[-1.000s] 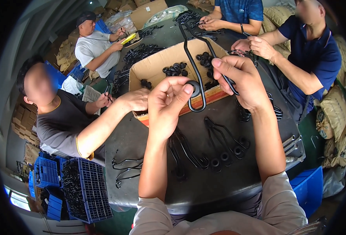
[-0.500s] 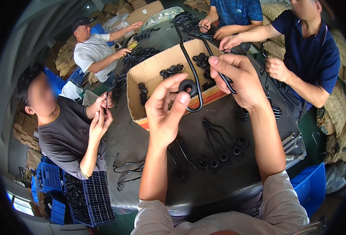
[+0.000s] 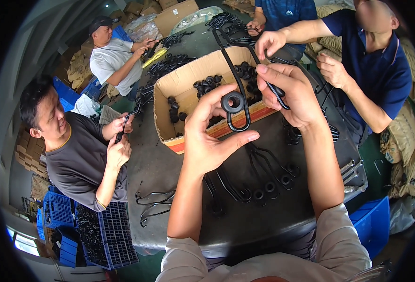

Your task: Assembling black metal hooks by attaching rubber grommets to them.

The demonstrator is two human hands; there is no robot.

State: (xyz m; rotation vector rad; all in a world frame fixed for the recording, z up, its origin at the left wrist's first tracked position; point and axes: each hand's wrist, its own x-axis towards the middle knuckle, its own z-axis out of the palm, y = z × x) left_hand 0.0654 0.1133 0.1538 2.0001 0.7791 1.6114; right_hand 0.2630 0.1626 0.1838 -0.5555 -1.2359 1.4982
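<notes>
My right hand [image 3: 296,101] is closed around one leg of a bent black metal rod [image 3: 227,61], pinching it between thumb and fingers. The rod is held up over the table, its rounded loop end toward me. A black rubber grommet [image 3: 224,104] sits at that loop, its hole facing me. My left hand [image 3: 203,129] is around the loop end, thumb stretched away from the fingers. Its fingertips are partly hidden behind the grommet and may touch it. Below my hands, several similar black rods with grommets [image 3: 269,187] lie on the dark table [image 3: 188,235].
A cardboard box [image 3: 188,77] with loose black grommets stands just beyond my hands. Bare bent rods [image 3: 156,204] lie at left, metal wrenches [image 3: 352,171] at the right edge. A blue bin [image 3: 372,225] and blue crates [image 3: 118,235] flank the table. Several co-workers handle rods around it.
My left thumb has swung away from the grommet and down. The grommet now faces me more squarely at the loop. My right hand keeps its hold on the rod.
</notes>
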